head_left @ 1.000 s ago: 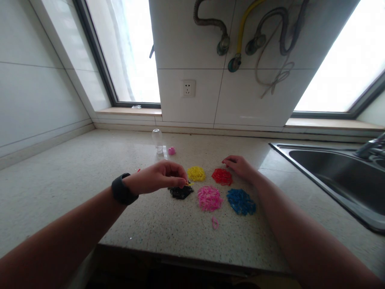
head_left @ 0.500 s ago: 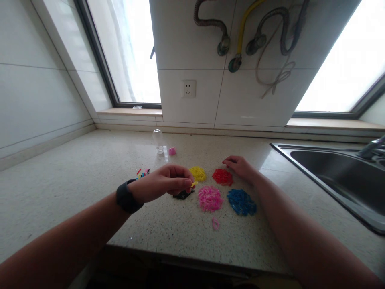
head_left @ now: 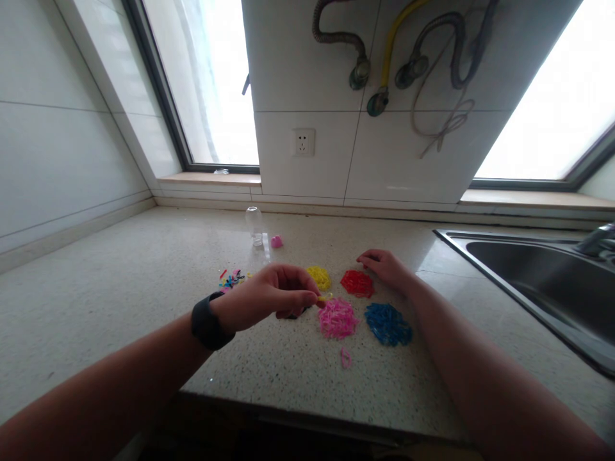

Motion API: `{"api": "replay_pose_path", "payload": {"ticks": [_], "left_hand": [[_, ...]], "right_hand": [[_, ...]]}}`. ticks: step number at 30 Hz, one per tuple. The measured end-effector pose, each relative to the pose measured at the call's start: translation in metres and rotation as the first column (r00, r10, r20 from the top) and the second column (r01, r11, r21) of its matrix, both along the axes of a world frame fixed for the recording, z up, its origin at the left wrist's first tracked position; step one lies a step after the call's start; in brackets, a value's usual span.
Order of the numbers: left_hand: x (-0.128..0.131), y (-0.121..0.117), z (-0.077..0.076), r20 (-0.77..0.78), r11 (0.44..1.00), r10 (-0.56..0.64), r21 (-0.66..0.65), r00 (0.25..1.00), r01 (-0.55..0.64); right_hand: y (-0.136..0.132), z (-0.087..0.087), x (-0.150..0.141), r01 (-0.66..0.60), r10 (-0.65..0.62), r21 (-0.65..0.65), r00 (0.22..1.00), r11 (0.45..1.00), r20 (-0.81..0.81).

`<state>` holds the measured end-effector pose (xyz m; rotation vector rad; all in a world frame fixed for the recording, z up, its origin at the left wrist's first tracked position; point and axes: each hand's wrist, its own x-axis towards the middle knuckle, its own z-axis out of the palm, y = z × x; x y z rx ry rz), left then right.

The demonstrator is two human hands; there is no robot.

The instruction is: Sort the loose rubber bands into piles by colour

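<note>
My left hand (head_left: 283, 291), with a dark band on its wrist, pinches a small yellow rubber band (head_left: 325, 298) between thumb and fingertips. It hangs over the left edge of a pink pile of rubber bands (head_left: 337, 319) and partly covers a black pile (head_left: 300, 312). Just behind it is a yellow pile (head_left: 318, 277). My right hand (head_left: 382, 266) rests on the counter beside a red pile (head_left: 357, 283), its fingers curled together; whatever may be between them is too small to make out. A blue pile (head_left: 388, 324) lies near the right forearm.
Mixed coloured bands (head_left: 232, 280) lie left of the piles. One pink band (head_left: 345, 358) is near the counter's front edge. Behind stand a clear bottle (head_left: 254, 224), upside down, and a pink cap (head_left: 277, 241). A steel sink (head_left: 528, 269) is at the right.
My left hand has moved slightly right with the yellow rubber band, from before the yellow pile to the pink pile's edge. More mixed bands show behind it. The right hand stays put.
</note>
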<state>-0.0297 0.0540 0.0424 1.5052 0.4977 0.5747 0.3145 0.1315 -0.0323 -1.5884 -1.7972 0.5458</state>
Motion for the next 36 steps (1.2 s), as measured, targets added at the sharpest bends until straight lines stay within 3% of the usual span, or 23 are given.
{"api": "replay_pose_path", "payload": {"ticks": [16, 36], "left_hand": [[0.005, -0.008, 0.0, 0.06, 0.998, 0.028, 0.048, 0.998, -0.03], [0.008, -0.011, 0.002, 0.172, 0.994, 0.01, -0.106, 0.985, 0.009]], "right_hand": [[0.0, 0.001, -0.001, -0.011, 0.012, 0.014, 1.0, 1.0, -0.006], [0.005, -0.005, 0.002, -0.028, 0.028, 0.024, 1.0, 0.999, 0.007]]}}
